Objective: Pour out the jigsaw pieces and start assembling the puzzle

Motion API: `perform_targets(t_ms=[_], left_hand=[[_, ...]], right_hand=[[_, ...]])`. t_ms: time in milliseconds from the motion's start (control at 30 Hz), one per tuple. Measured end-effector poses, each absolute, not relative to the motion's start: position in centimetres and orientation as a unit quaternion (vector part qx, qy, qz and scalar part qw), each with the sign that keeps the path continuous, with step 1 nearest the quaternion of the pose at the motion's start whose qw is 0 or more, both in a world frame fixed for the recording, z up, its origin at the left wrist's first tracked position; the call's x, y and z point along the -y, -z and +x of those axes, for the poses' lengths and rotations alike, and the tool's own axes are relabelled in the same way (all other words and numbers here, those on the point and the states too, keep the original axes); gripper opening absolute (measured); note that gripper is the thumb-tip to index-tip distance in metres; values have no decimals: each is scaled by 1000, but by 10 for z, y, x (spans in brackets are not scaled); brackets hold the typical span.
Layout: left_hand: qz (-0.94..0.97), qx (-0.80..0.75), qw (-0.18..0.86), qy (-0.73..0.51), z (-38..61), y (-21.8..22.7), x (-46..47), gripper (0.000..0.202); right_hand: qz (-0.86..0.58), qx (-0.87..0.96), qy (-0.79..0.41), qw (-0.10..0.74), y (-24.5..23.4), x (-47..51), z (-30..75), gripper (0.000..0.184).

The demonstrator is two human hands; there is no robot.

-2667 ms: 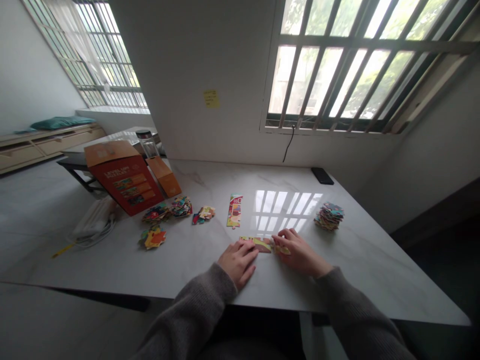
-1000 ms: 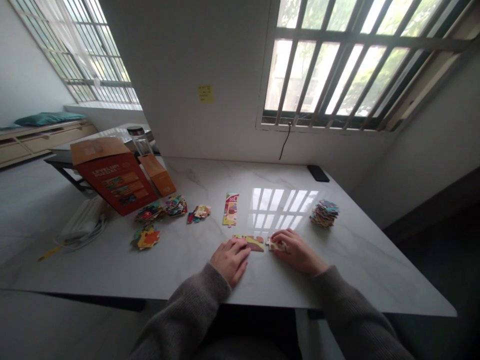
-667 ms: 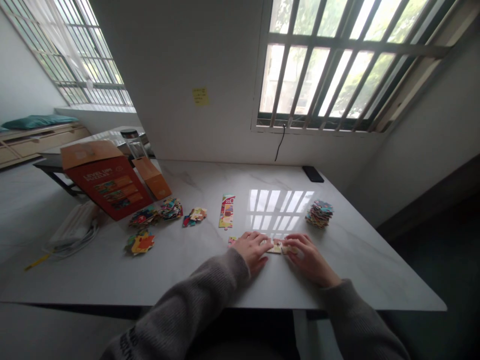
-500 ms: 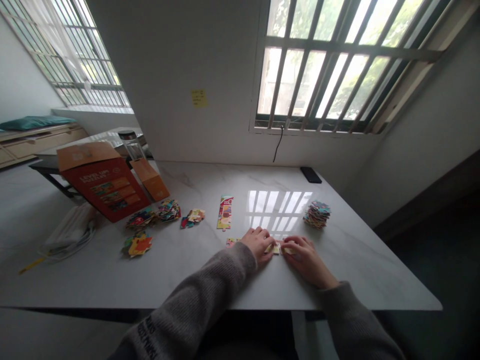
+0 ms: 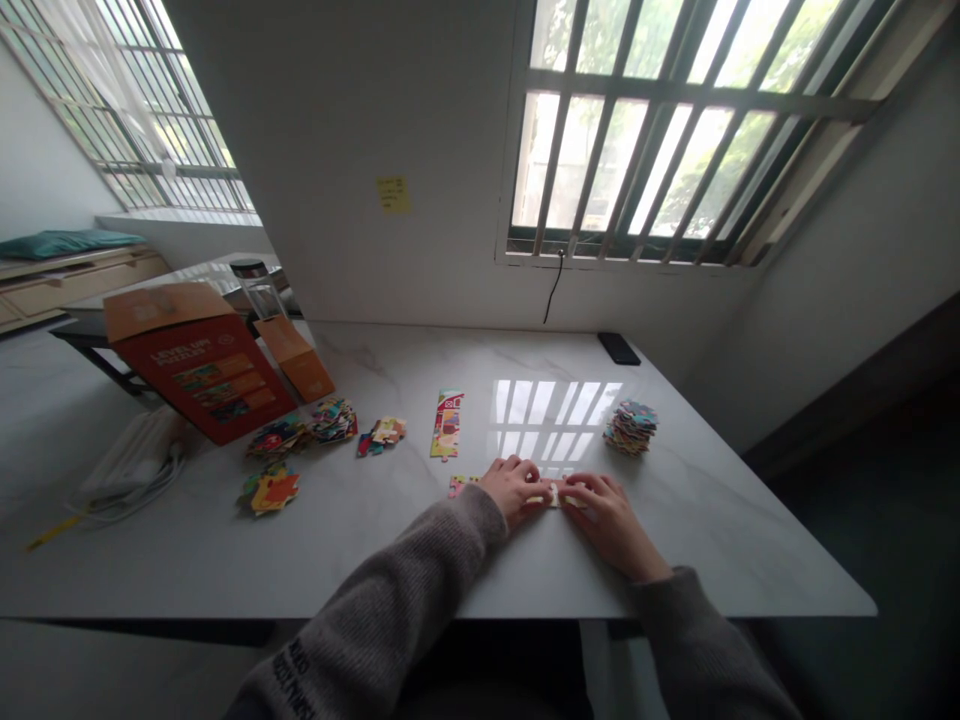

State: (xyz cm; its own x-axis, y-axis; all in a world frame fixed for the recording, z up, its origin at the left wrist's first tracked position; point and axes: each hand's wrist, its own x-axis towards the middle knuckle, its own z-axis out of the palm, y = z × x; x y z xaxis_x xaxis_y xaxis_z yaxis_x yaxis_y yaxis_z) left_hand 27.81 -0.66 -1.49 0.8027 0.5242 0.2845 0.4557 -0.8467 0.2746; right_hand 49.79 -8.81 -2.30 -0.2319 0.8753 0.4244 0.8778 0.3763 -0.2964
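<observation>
My left hand (image 5: 511, 489) lies fingers-down on a short row of joined puzzle pieces (image 5: 459, 485) near the front of the white marble table (image 5: 375, 540). My right hand (image 5: 606, 505) meets it from the right, fingertips curled on a pale puzzle piece (image 5: 553, 495) pressed against the row's right end. Both wear grey sleeves. A finished vertical strip of pieces (image 5: 447, 425) lies just beyond my left hand.
A stack of pieces (image 5: 630, 427) sits at the right. Loose piles (image 5: 330, 421) and a small heap (image 5: 270, 490) lie to the left, by the red puzzle box (image 5: 199, 365) and its orange lid (image 5: 294, 358). A black phone (image 5: 619, 348) rests near the wall. White cables (image 5: 127, 465) lie far left.
My left hand slid right along the row until it meets my right hand at the pale piece. The camera view shifted slightly to the right.
</observation>
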Motion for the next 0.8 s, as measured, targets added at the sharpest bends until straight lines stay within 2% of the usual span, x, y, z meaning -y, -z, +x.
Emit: perform_targets(t_ms=[167,433,500,600,800], left_hand=[[944,-264,75,-182,281,19,11,17],[930,-261,83,-244,269,13,12,27],[910,-286,93,-286,256,9,9,30],[876,-314,109,-350,226,5,5,20],[842,-363,113,-383,143,10,10,19]], right_hand=[[-554,787,8,270,23,88,498,16],[-558,786,15,265,17,91,494,17],[-555,784,25,277,16,91,493,21],[-548,780,34,302,17,90,491,23],[-535,787,34,307,17,86,476,18]])
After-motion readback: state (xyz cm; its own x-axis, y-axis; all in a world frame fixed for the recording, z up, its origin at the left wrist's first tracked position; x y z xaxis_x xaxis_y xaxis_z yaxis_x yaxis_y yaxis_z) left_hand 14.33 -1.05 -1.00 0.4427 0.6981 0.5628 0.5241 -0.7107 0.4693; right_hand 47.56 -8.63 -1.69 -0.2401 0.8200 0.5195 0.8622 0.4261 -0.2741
